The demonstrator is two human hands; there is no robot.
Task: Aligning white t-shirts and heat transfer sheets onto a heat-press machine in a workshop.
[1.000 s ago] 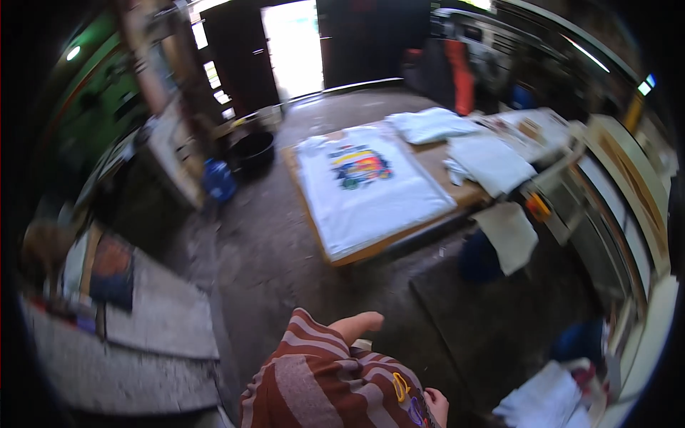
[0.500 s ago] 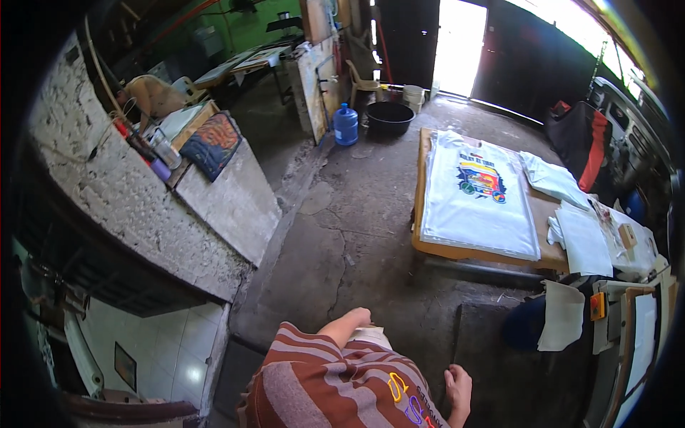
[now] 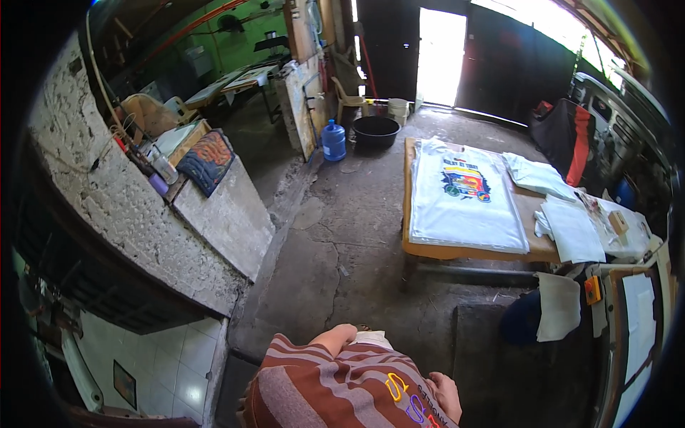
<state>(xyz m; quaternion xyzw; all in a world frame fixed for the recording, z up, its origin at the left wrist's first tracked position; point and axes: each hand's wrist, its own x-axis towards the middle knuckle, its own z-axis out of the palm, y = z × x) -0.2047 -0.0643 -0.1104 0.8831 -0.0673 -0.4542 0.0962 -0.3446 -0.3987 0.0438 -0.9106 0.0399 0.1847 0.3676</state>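
Low at the centre, pale cloth [image 3: 372, 339] showing beside a striped shirt [image 3: 307, 389]

Just ahead of the brown-and-grey shirt, which the person is wearing, the pale cloth is sitting next to the left hand [image 3: 338, 336]; whether that hand is grasping it or only passing near, I cannot tell. On the shirt's other side, the right hand [image 3: 447, 396] is hanging with its back partly turned up, and its fingertips are too hidden to tell if it is clenched or released.

Beyond both, cracked concrete floor [image 3: 300, 278] is stretching toward a desk [image 3: 528, 205]. There a white T-shirt [image 3: 464, 217] with a colourful print is lying flat, while folded white garments [image 3: 574, 230] are resting to its right. Nearer, a cream sheet [image 3: 559, 307] is hanging against a dark blue drum [image 3: 517, 321].

Farther off, a blue water bottle [image 3: 333, 141] is standing beside a black basin [image 3: 376, 139], and daylight is filling the doorway [image 3: 440, 60].
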